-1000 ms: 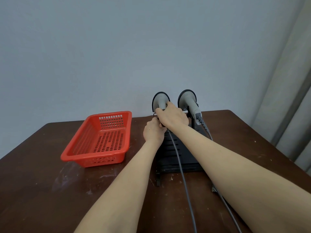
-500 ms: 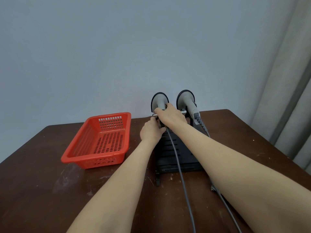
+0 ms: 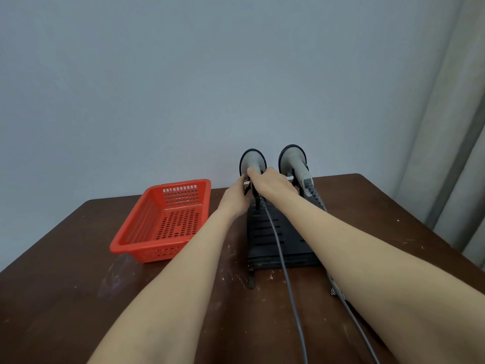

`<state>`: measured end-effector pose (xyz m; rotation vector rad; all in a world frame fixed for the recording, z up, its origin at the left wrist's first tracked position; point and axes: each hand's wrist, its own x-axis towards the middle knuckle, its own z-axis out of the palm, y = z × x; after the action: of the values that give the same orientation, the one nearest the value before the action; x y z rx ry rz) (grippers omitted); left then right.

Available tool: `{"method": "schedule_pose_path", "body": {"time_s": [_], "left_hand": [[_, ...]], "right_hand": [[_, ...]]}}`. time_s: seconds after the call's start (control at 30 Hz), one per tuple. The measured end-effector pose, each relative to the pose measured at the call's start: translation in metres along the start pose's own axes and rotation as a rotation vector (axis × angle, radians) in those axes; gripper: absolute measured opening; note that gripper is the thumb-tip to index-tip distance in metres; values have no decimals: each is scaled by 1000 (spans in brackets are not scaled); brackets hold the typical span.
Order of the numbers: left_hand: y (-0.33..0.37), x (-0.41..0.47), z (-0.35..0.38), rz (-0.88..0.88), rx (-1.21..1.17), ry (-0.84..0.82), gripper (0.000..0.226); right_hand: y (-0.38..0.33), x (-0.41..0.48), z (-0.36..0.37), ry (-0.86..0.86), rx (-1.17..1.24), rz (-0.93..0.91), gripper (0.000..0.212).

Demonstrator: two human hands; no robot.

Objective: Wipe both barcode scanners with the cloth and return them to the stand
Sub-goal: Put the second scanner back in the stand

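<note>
1. Right hand (image 3: 273,183) is curled over the neck of the left scanner (image 3: 252,161), just under its round head; the fingers wrap the handle, so I count this as a firm hold.
2. Left hand (image 3: 235,198) is at the left upper corner of the stand (image 3: 273,232), with its fingertips against the holder or the scanner. From this angle I cannot tell whether it pinches something or only steadies.
3. Both scanners sit in the top of the stand, heads up and facing away from me. The right scanner (image 3: 292,160) is on the stand's right side, just beside my right hand and not touched.
4. The relation that matters: the head of the held scanner is above and beyond the grip, and its long axis runs steeply down toward me into the stand. Its grey cable (image 3: 282,258) continues the same line over the stand's sloped face to the near edge of the table (image 3: 65,298).
5. In my judgement, any move should follow this axis, up and slightly toward me, or the handle may catch in the holder.
6. The cloth is not clearly visible; a small patterned scrap (image 3: 333,292) on the near right of the stand, at my right forearm, is perhaps it.
7. A red basket (image 3: 147,232) stands to the left of the stand.
</note>
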<state>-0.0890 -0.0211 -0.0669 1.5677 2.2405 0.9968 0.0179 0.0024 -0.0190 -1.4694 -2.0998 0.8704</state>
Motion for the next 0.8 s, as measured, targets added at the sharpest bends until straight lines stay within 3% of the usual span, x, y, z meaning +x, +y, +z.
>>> {"method": "schedule_pose_path", "body": {"time_s": [0.6,0.8], "left_hand": [[39,-28,-36,19,128,172,53],[55,-42,-38,-21,114,123,44]], "right_hand": [[4,-31,-27,52,93,-133,54],[14,-46,-46,63,86,-149,49]]}}
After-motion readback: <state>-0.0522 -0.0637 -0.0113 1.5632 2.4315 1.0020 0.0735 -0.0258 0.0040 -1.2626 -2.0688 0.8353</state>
